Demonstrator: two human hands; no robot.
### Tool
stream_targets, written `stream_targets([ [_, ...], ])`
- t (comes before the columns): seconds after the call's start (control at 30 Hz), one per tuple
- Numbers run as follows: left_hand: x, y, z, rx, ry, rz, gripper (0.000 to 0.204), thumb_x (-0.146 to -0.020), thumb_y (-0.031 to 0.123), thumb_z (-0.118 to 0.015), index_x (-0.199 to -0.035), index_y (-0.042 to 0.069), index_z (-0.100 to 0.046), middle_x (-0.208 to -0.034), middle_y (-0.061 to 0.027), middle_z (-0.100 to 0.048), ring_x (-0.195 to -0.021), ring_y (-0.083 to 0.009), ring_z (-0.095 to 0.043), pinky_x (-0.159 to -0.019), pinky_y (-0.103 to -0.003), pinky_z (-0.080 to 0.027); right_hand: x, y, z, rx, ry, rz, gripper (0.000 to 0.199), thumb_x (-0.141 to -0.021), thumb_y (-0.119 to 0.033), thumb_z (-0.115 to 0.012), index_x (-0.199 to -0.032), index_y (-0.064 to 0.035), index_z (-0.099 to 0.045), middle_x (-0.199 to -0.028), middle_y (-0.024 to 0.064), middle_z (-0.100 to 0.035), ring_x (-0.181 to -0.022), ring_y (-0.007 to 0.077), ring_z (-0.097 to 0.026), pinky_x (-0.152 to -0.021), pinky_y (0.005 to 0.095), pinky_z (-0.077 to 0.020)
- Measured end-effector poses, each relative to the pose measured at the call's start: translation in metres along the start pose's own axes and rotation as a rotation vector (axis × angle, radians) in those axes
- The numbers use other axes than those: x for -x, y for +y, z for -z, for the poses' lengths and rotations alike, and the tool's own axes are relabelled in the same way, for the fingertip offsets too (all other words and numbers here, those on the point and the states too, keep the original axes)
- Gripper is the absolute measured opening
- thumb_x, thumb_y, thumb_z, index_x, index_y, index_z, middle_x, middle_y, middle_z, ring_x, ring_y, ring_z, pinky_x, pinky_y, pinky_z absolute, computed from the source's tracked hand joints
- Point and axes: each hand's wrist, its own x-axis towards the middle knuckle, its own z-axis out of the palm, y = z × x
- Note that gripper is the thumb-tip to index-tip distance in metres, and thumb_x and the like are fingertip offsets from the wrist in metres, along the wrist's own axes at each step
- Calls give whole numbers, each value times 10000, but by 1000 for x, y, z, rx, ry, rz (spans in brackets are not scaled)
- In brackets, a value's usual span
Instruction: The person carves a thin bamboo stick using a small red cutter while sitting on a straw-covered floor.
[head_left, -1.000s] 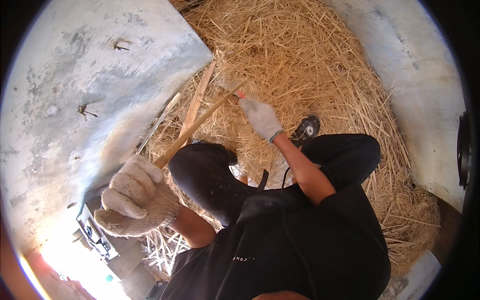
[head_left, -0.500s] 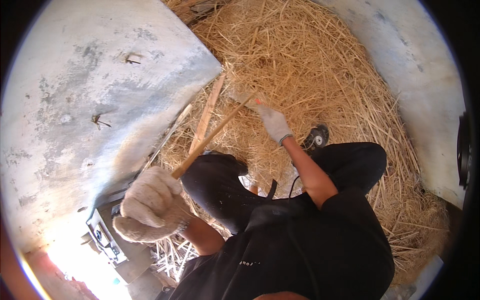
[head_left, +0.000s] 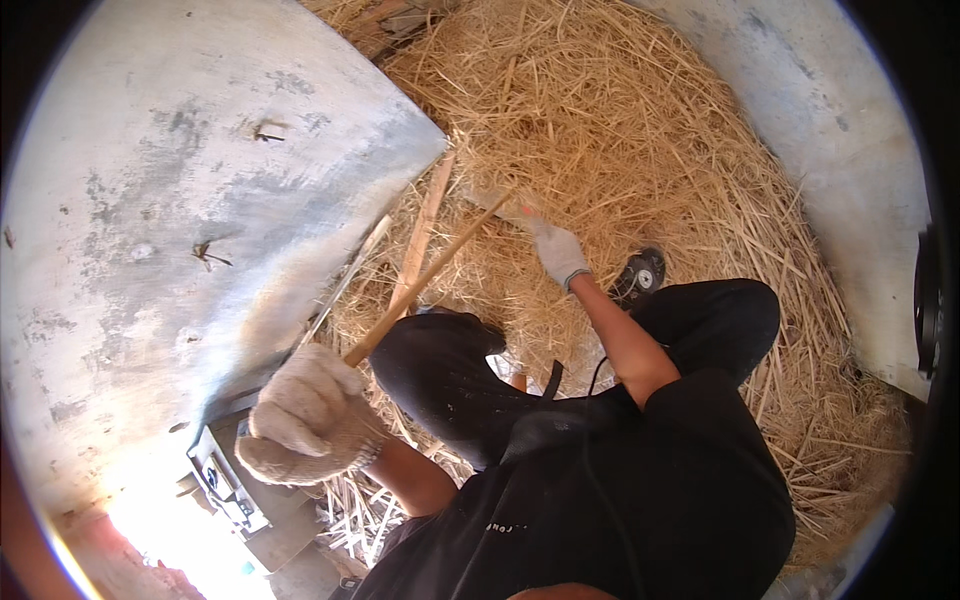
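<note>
My left hand (head_left: 310, 418), in a pale knitted work glove, is closed around the thick end of a slender tan bamboo stick (head_left: 430, 270). The stick slants up and to the right, away from me. At its far end is my right hand (head_left: 560, 250), also gloved, with its fingers wrapped round the handle of a knife with a broad greyish blade (head_left: 487, 200). A red spot shows by the handle. The blade lies across the stick near its tip; whether the two touch I cannot tell. My right fingers are partly turned from view.
Straw and thin shavings (head_left: 600, 110) cover the floor in a deep layer. A flat wooden board (head_left: 425, 225) lies by the corner of the whitewashed wall (head_left: 220, 190), which has metal hooks. Another wall (head_left: 850, 120) rises on the right. A grey box-like object (head_left: 245, 500) stands lower left.
The view has shifted slightly, so everything sits a little further right. The knife and my right hand have moved slightly down and right along with it. Both hands keep their holds.
</note>
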Motion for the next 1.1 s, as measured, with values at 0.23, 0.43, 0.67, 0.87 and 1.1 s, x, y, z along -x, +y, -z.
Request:
stream_targets([
  [0.23,-16,-1,13,39,-236,58,625,-1087,469,-317,-591,164,-542,-486,19,-427,-417,-155,-366,-461,-327,-376,-12,-46,1,-48,-68,-232,887,-993,-727,-283,-896,51,-698,-855,281,-677,-873,461,-663,-795,509,-509],
  [0.43,-4,3,-6,-18,10,12,625,-1078,456,-361,-560,145,-521,-447,12,-381,-375,-153,-348,-416,-332,-369,-43,-18,-10,87,-52,-172,930,-976,-756,-278,-944,67,-710,-923,301,-698,-941,455,-677,-845,525,-506],
  [0.67,-1,5,-13,-20,88,26,618,-1042,474,-432,-550,112,-526,-477,-28,-449,-403,-184,-417,-455,-390,-439,-17,10,-7,120,-130,-230,820,-1006,-683,-294,-1165,18,-690,-1101,313,-682,-1054,459,-659,-904,514,-500],
  [0.87,4,11,-15,11,64,-33,588,-1063,441,-422,-599,100,-539,-511,-25,-450,-433,-182,-412,-419,-346,-393,62,-58,43,-24,50,80,656,-1017,-593,-439,-1185,8,-640,-956,310,-673,-950,446,-674,-816,507,-503],
  [1.1,-3,20,-35,-46,13,-39,578,-1064,442,-419,-626,89,-554,-526,-18,-481,-442,-190,-451,-403,-329,-386,150,-136,100,-213,-78,223,563,-1028,-534,-509,-1085,11,-639,-743,210,-609,-710,340,-638,-661,429,-478],
])
